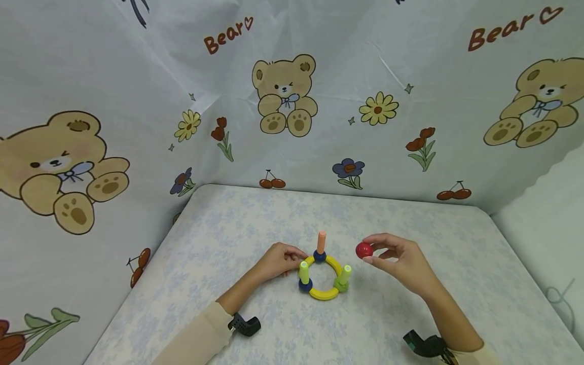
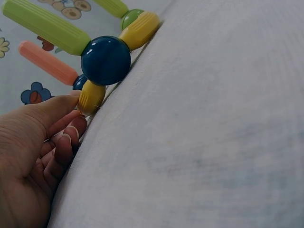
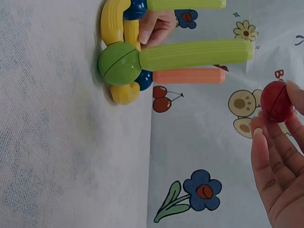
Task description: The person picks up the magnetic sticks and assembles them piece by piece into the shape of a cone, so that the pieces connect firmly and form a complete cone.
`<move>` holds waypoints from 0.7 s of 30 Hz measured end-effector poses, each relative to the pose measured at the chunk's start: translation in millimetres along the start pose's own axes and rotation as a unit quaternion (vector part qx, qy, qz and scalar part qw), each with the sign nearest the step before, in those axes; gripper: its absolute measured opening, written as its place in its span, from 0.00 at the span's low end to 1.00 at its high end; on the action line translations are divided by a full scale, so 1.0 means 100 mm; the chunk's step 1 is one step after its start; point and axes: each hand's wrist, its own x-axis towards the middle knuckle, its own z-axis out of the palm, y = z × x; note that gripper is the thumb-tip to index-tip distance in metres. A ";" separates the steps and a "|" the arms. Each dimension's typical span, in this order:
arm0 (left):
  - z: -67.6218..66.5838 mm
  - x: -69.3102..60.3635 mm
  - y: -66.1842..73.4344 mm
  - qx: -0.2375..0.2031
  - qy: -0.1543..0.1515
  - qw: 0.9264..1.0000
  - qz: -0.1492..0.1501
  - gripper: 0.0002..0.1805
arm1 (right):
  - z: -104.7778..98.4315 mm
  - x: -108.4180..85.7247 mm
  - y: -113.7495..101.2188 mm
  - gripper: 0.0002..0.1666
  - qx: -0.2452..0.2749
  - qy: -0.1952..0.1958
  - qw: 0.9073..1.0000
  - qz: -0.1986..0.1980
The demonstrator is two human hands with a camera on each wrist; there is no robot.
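On the table lies a ring of yellow curved rods (image 1: 323, 294) joined by two dark blue balls (image 2: 105, 60) and one green ball (image 3: 119, 63). From each ball a straight rod stands up: two light green rods (image 3: 199, 53) and one orange rod (image 1: 321, 243). My left hand (image 1: 279, 260) pinches a yellow curved rod (image 2: 91, 97) on the ring's left side between thumb and fingers. To the right of the ring, my right hand (image 1: 401, 261) holds a red ball (image 3: 277, 101) by thumb and fingertips, above the table and apart from the ring.
The table (image 1: 237, 218) has a pale cloth with a faint blue pattern. Behind it hangs a white sheet (image 1: 337, 66) printed with bears and flowers. A black wrist camera (image 1: 245, 325) sits on the left wrist, another black camera (image 1: 424, 344) on the right.
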 end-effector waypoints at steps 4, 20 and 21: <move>0.00 0.00 0.00 0.000 0.001 1.000 -0.004 0.08 | 0.04 -0.03 -0.03 0.20 0.009 -0.019 0.999 -0.026; 0.00 0.00 0.01 -0.007 -0.002 1.000 0.007 0.09 | 0.18 -0.05 -0.09 0.21 0.042 -0.066 0.993 -0.088; 0.00 0.00 0.01 -0.009 -0.002 1.000 0.007 0.09 | 0.18 -0.05 -0.09 0.21 0.041 -0.067 0.993 -0.089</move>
